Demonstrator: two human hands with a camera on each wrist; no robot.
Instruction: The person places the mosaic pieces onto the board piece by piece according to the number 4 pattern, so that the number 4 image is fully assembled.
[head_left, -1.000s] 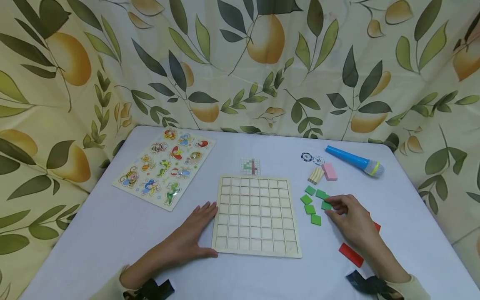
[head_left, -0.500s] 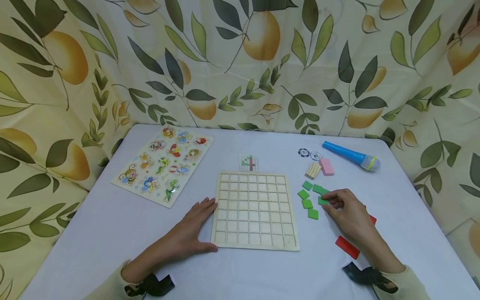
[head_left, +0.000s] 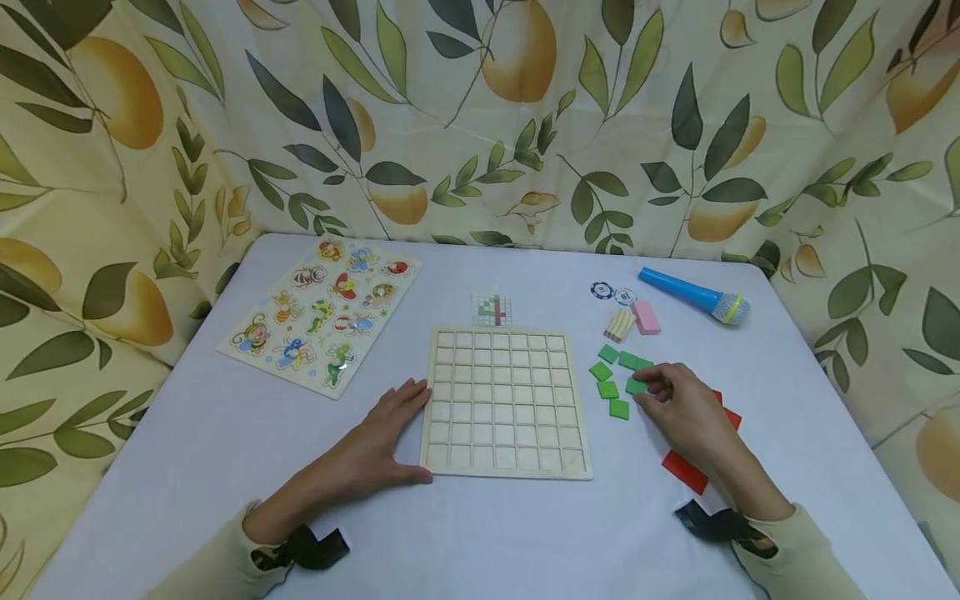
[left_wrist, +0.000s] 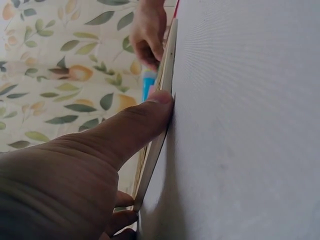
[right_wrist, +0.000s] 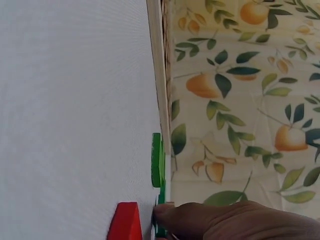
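Note:
A square wooden grid board lies at the middle of the table. My left hand rests at its left side with fingers spread, fingertips and thumb touching the board's edge. In the left wrist view the thumb presses against the board's rim. To the right of the board, my right hand pinches a green square tile between thumb and fingertips, low at the table. Several other green tiles lie flat around it. In the right wrist view the thumb partly covers the pinched tile.
Red pieces lie under and beside the right forearm. Behind the green tiles are short wooden sticks, a pink block, two chips and a blue toy microphone. A pattern card and an insect puzzle board lie further left.
The whole head view has shifted, so the table appears higher and slightly left. Both hands stay at the same places, beside the board and at the green tile.

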